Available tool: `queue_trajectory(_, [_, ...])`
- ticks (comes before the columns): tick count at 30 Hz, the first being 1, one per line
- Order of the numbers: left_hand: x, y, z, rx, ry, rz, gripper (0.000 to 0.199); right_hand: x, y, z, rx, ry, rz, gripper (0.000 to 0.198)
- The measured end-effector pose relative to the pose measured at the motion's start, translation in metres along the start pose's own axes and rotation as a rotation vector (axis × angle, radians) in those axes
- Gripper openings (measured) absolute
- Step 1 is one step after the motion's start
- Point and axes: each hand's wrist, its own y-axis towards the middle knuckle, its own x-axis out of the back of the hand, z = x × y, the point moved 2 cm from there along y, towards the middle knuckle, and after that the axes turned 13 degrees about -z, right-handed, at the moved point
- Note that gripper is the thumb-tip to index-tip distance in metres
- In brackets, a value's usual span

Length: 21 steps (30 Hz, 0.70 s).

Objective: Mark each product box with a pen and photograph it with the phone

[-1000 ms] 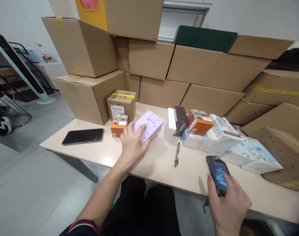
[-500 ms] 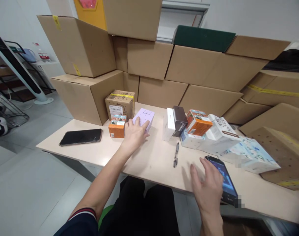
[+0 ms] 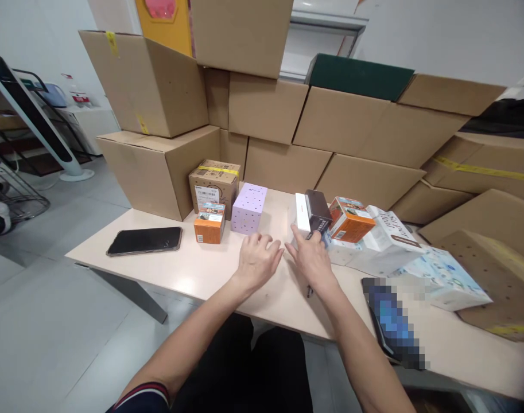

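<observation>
My left hand (image 3: 258,261) hovers over or rests on the table just in front of the lilac speckled box (image 3: 248,209), fingers loosely curved and slightly apart, holding nothing. My right hand (image 3: 311,258) is at the slim white box (image 3: 302,212); its index fingertip is at that box's near end and its thumb is spread toward my left hand. Whether the finger presses on the box I cannot tell. Against the white box stands a dark brown box (image 3: 317,209), partly behind my fingers. Most of a pen (image 3: 309,292) is hidden under my right wrist.
On the left lie a black phone (image 3: 144,241), a small orange box (image 3: 209,223) and a brown carton (image 3: 214,182). To the right are another orange box (image 3: 352,219), white boxes (image 3: 388,244) and a handheld device (image 3: 384,301). Large cartons (image 3: 287,166) wall the back.
My left hand has come off the lilac box and moved toward me and right. My right hand has left the device's side and moved left and forward to the white box, covering the pen.
</observation>
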Motion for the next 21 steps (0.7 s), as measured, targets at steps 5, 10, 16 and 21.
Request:
queue_trajectory(5, [-0.005, -0.019, 0.013, 0.047, -0.057, -0.026, 0.028, -0.002, 0.002, 0.003, -0.019, 0.058, -0.023, 0.033])
queue_trajectory(10, [0.007, -0.014, 0.027, 0.182, -0.093, -0.148, 0.030, 0.035, -0.036, -0.012, -0.133, 0.325, -0.166, 0.031])
queue_trajectory(16, [0.013, -0.014, 0.029, 0.471, -0.402, -0.130, 0.044, 0.052, -0.092, -0.043, -0.561, 0.918, -0.212, 0.056])
queue_trajectory(21, [0.015, -0.026, 0.034, 0.623, -0.681, -0.102, 0.047, 0.033, -0.101, -0.033, -0.626, 1.114, -0.161, 0.080])
